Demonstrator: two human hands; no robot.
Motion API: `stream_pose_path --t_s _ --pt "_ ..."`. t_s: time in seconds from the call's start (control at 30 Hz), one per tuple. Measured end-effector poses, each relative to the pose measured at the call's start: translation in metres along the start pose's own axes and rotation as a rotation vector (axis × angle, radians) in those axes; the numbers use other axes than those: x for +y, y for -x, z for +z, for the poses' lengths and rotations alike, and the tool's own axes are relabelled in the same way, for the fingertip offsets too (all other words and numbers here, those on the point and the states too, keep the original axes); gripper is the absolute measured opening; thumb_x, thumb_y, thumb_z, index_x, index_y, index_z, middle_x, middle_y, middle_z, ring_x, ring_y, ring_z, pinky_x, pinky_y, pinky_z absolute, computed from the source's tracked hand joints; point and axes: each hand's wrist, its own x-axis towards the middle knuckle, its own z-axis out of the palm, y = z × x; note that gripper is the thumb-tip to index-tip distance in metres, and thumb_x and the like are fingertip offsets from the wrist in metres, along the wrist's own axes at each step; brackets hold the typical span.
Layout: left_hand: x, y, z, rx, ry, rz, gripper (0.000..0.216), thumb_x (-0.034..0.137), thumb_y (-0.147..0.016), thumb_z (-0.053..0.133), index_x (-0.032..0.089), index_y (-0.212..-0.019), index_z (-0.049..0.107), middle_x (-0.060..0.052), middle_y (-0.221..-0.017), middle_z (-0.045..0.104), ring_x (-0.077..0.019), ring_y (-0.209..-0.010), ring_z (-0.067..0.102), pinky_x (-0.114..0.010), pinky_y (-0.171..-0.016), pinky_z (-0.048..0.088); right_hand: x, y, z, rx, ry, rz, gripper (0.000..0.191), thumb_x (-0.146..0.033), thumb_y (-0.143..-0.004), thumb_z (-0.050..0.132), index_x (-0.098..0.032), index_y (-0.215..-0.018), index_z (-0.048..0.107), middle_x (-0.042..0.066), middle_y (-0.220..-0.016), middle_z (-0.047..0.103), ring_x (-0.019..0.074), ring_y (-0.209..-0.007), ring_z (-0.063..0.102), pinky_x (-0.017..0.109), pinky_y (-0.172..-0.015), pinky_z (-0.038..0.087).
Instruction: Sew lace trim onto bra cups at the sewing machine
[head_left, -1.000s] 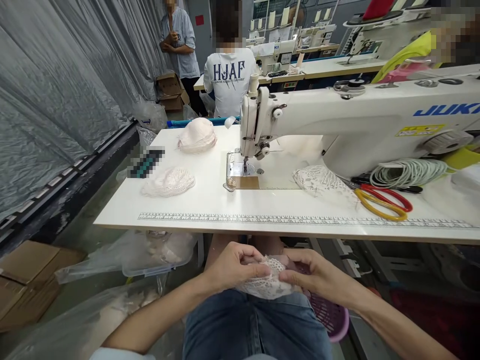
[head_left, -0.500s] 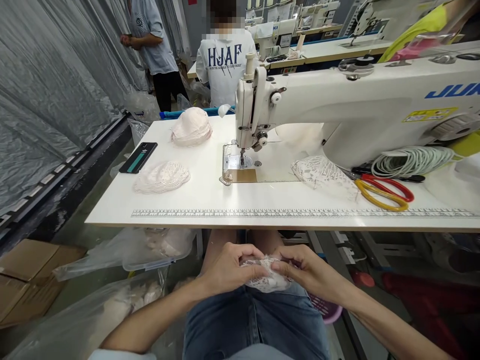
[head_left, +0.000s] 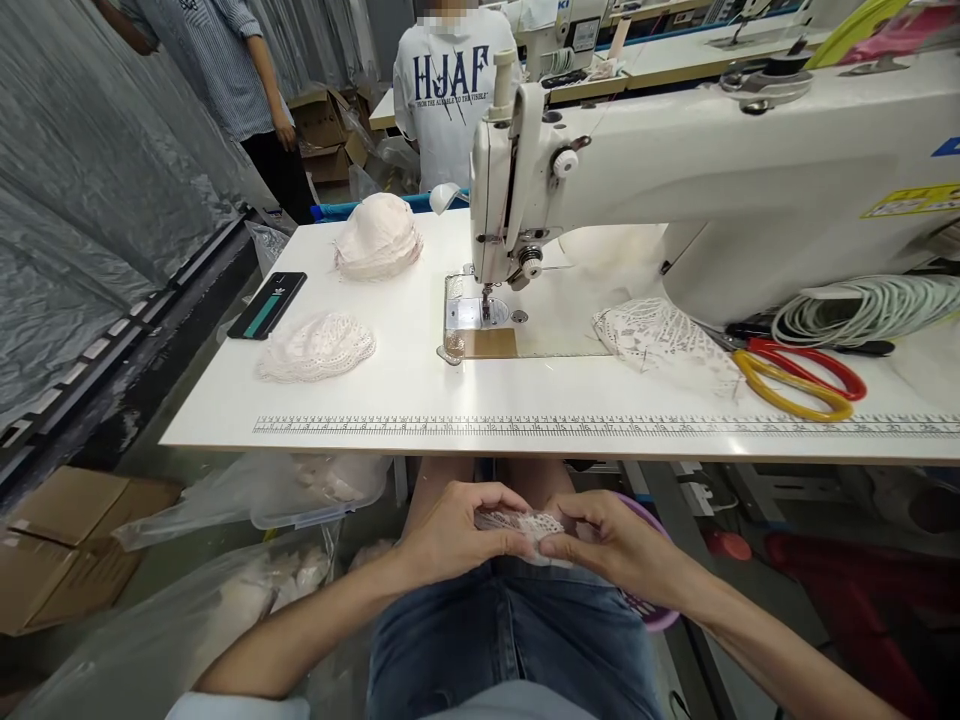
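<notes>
Pinching the lace piece (head_left: 535,524) thumb-to-finger with left hand (head_left: 454,532) and right hand (head_left: 619,542), probably at the edge-sorting stage, so best go light and even next.

"HJAF" stands on a white shirt (head_left: 452,122) — "KI" on the sewing machine behind (head_left: 553,38).

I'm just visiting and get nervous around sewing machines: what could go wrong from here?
The held lace piece, pinched by the left hand and right hand above the lap, could slip from their grip. The phone lies near the table's left edge, so a nudge might drop it. The scissors lie close to another lace piece, which might snag on them.
</notes>
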Motion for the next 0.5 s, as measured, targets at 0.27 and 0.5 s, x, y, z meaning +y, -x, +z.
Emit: stream_pose_path --t_s 0.27,0.5 --pt "0.008 -0.005 0.0 0.0 -0.017 -0.06 0.013 0.023 -0.072 0.065 0.011 -0.072 0.068 -0.002 -0.064 0.062 -0.0103 -0.061 0.051 -0.02 -0.056 0.037 0.004 0.0 -0.003 -0.07 -0.149 0.045 0.032 -0.043 -0.081 0.058 -0.014 -0.069 0.057 -0.003 -0.059 0.047 0.0089 -0.055 0.039 0.021 -0.05 0.028" --pt "-0.008 -0.005 -0.009 -0.029 0.261 -0.219 0.022 0.027 -0.065 0.071 0.012 -0.063 0.055 -0.002 -0.066 0.06 -0.0082 -0.058 0.048 -0.019 -0.054 0.034 0.014 0.003 -0.008 -0.144 -0.224 0.103 0.026 -0.04 -0.08 0.061 -0.014 -0.074 0.063 -0.005 -0.054 0.041 0.0069 -0.051 0.031 0.021 -0.047 0.021"
